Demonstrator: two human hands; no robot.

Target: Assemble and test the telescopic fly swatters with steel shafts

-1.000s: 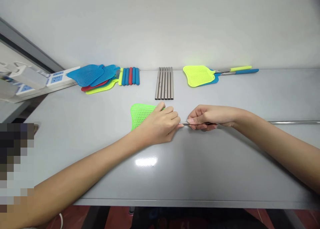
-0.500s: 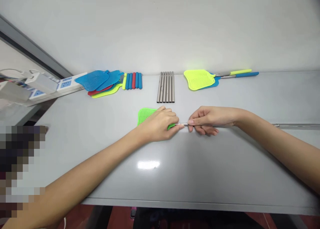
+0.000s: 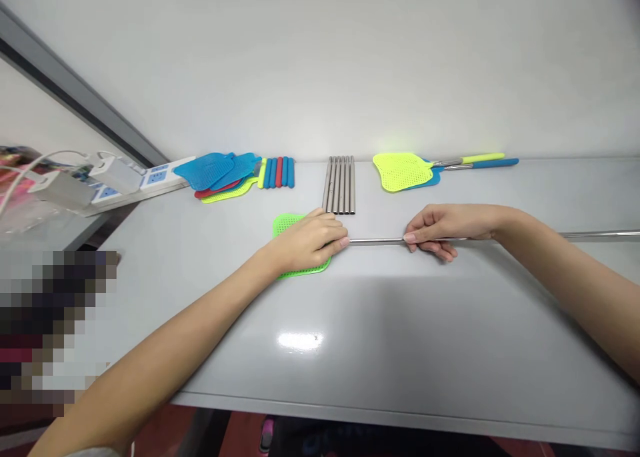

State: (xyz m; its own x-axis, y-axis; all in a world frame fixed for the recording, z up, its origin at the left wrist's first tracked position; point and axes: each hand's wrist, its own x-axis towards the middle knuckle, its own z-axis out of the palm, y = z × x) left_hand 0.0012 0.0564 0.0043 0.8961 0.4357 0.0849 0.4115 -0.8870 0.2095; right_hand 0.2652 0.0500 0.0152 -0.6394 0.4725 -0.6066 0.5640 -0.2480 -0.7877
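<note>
My left hand (image 3: 316, 239) is closed at the neck of a green fly swatter head (image 3: 286, 224), covering much of its mesh. From that neck a thin telescopic metal rod (image 3: 375, 241) runs right, just over the grey table. The fingertips of my right hand (image 3: 431, 229) pinch this rod, well apart from the left hand. Past my right wrist a thicker stretch of rod (image 3: 600, 234) reaches the frame's right edge. Its far end is out of view.
Behind my hands lie several metal tubes (image 3: 341, 185), a row of coloured grips (image 3: 279, 172) and stacked blue, red and yellow swatter heads (image 3: 207, 170). Two swatters with handles, yellow (image 3: 403, 172) and blue, rest back right. A power strip (image 3: 165, 175) with plugged-in chargers stands left.
My right hand has slid right along the rod, so a longer stretch shows between my hands. My left hand has shifted slightly left, and the swatter's mesh shows below it. The view has shifted too.
</note>
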